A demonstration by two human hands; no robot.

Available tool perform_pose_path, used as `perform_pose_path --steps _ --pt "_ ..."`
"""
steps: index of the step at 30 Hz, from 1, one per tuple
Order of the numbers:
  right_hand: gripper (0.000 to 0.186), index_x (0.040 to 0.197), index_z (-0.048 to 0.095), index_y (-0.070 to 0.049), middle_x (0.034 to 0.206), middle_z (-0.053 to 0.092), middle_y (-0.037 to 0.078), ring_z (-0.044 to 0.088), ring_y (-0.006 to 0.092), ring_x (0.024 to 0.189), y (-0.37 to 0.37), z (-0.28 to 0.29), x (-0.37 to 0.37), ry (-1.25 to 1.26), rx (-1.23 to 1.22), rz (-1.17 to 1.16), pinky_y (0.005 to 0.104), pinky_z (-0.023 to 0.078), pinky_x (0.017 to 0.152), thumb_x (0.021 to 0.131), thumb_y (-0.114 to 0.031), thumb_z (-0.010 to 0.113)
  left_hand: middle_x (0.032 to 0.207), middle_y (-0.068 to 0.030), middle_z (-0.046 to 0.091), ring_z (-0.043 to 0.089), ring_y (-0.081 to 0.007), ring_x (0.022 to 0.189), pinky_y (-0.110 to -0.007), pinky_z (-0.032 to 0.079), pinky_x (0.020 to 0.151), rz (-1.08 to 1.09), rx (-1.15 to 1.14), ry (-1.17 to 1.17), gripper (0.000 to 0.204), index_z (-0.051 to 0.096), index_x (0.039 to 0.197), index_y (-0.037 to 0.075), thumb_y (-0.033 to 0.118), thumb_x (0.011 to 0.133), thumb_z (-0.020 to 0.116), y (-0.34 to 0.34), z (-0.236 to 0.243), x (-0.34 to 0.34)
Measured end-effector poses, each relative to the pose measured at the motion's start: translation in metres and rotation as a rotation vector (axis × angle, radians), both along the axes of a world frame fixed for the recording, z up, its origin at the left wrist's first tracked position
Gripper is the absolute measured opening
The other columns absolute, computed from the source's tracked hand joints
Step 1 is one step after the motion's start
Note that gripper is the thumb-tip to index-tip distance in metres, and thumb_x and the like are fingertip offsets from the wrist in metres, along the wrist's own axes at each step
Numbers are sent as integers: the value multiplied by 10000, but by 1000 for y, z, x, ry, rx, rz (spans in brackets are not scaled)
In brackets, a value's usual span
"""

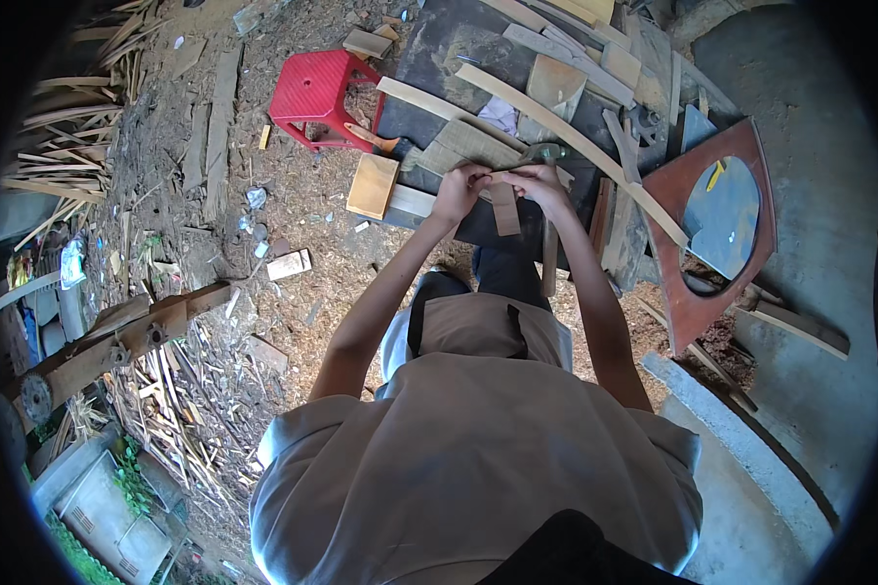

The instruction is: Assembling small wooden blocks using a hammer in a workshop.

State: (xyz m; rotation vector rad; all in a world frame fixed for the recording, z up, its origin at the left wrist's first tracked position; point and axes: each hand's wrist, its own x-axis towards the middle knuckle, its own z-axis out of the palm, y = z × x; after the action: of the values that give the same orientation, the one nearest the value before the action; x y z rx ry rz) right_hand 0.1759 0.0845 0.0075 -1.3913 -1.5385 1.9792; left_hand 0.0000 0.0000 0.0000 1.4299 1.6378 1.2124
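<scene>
Near the middle of the view, my left hand (463,187) and my right hand (539,183) are closed with pinched fingers at the top of a short, flat brown wood piece (505,214), which hangs between them; any smaller item in the fingertips is too small to make out. A hammer (549,261) lies just beyond and below my right hand, its head partly hidden. Behind my hands are a grey board (458,144) and a long pale curved strip (556,127) on a dark work surface (425,83). An orange-handled tool (376,136) lies to their upper left.
A red plastic stool (312,90) stands upper left beside a yellowish block (372,185). A red-brown panel (667,283) with a large oval opening leans at right. Wood scraps and shavings litter the ground (166,219). A rough timber beam (137,341) crosses the lower left.
</scene>
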Motion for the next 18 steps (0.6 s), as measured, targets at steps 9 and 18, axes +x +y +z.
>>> perform_pose_path --steps 9,18 --pt "182 949 688 19 784 653 22 543 47 655 -4 -16 3 -45 506 -49 202 441 586 843 -130 686 762 -139 667 641 -196 634 -315 504 609 -43 -97 58 118 713 841 19 63 734 737 18 8 -5" --pt "269 1029 620 15 774 629 59 612 107 661 -10 31 12 61 406 144 221 468 599 813 121 500 764 -104 704 667 -143 675 -283 530 647 -112 -291 -42 168 730 892 40 116 743 746 27 -1 -11"
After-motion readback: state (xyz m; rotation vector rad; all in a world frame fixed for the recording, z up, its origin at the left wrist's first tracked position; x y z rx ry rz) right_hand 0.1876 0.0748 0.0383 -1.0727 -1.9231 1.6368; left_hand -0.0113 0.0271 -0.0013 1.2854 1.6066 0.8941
